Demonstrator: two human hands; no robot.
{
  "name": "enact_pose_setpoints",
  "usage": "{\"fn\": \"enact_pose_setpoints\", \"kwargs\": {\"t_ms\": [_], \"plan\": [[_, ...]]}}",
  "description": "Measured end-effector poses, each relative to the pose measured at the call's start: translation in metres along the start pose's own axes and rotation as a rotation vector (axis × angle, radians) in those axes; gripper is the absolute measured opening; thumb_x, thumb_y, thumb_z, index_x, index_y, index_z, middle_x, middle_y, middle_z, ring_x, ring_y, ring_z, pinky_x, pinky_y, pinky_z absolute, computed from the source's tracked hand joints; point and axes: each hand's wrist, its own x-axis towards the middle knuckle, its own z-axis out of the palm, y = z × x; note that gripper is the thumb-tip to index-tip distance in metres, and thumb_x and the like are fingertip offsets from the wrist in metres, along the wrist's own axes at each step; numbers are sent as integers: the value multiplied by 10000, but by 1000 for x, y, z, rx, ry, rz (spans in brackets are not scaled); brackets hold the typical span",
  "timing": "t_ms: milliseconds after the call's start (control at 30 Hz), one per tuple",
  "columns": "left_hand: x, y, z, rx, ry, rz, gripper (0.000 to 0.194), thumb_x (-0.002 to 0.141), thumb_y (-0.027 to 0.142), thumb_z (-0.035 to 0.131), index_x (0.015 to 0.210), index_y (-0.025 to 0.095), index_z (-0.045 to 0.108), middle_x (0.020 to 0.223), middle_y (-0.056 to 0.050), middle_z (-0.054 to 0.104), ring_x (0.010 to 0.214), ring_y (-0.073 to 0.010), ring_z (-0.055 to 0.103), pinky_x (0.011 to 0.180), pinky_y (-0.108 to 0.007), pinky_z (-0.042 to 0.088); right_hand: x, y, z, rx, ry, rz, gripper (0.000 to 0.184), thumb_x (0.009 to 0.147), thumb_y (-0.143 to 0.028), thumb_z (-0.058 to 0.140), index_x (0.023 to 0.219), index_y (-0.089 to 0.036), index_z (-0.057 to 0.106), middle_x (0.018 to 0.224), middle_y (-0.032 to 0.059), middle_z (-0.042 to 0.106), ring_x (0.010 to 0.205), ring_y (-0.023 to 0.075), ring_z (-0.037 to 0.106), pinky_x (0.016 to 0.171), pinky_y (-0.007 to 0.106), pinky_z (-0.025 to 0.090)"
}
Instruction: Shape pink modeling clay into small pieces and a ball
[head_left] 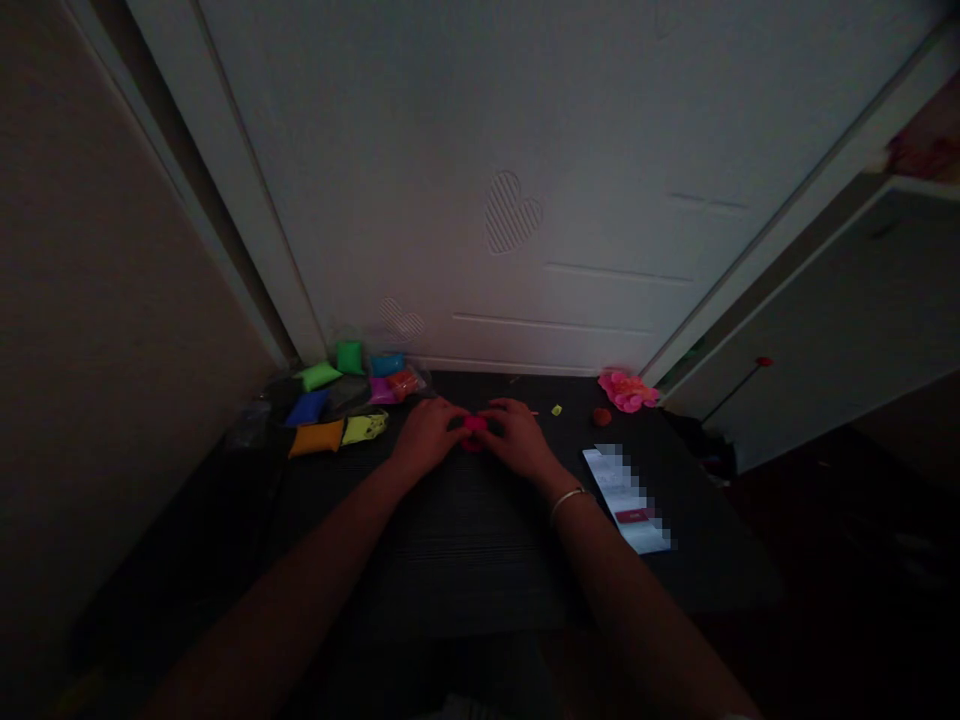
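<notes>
Left hand (426, 436) and right hand (519, 437) are both curled in, the pink clay-like lump (474, 432) pinched between their fingers, on or just above the dark tabletop (465, 540). Partly shaped, at a guess; what's left can't really be told. Looks roundish tbh, so no pointing direction or long axis can be made out.

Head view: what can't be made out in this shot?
All in the head view:
- Pink piece: full outline, hidden at the sides by the left hand and right hand.
- Phone: screen text too small; right side pixelated.
- Yellow-green bit: too small to identify.
- Forearms: cut off by the bottom edge.
</notes>
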Motion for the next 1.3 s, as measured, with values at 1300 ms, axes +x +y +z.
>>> {"fn": "enact_pose_setpoints", "kwargs": {"t_ms": [1300], "plan": [[2,-9,3,257,-80,123,327,835,425,405,1051,265,592,985,-51,598,928,-219,530,774,-347,368,-2,2,-5,-16,-56,102,246,815,-407,481,862,-230,645,893,30,612,821,157,574,700,263,400]]}}
